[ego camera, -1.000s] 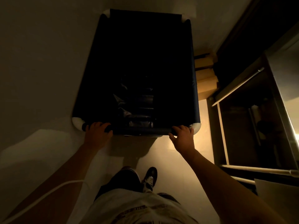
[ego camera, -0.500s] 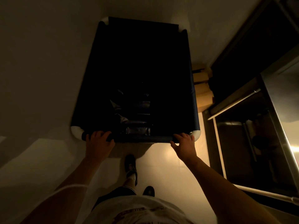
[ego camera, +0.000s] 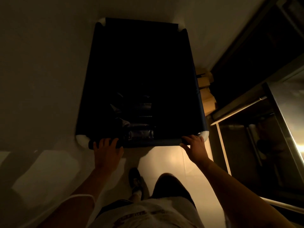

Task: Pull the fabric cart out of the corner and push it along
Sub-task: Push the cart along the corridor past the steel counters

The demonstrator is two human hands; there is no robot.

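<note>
Torso at bottom edge, pale shirt [ego camera: 148,216] w/ reddish print, dark shorts. One dark shoe [ego camera: 135,180] on lit floor [ego camera: 167,162] between the forearms; other leg forward, knee at ctr-right.

L arm runs up from bottom-left; white cord [ego camera: 79,197] crosses it near the elbow. L hand [ego camera: 107,152] on near rail of cart, fingers curled over a dark handle grip [ego camera: 105,143] by the near-left corner: closed around it, holding. R arm comes up from bottom-right. R hand [ego camera: 195,145] at near-right corner of same rail, fingers bent over the edge, thumb out to the left; gripping rail, though wrap underneath not visible.

Cart [ego camera: 199,102]: dark blue fabric bin, rectangular, seen from above, directly ahead of the person. White rounded corner caps: near-left [ego camera: 82,139], near-right [ego camera: 204,134]; two far ones just visible. Interior nearly black; some dark glossy material [ego camera: 139,129] lying low near the near wall, detail cannot be made out.

Cart position: L side close alongside pale wall [ego camera: 41,71]; far end near the far wall, touching or not — can't tell. R side just beside stack of cardboard boxes [ego camera: 207,96], which sits btwn cart and a metal shelving unit.

Shelving unit [ego camera: 246,104] on right: steel frame, horizontal bars, dark lower shelf w/ indistinct items. Bright reflection on steel surface [ego camera: 296,145] at far right edge. Lighting dim, warm; floor patch btwn hands is the brightest area.
</note>
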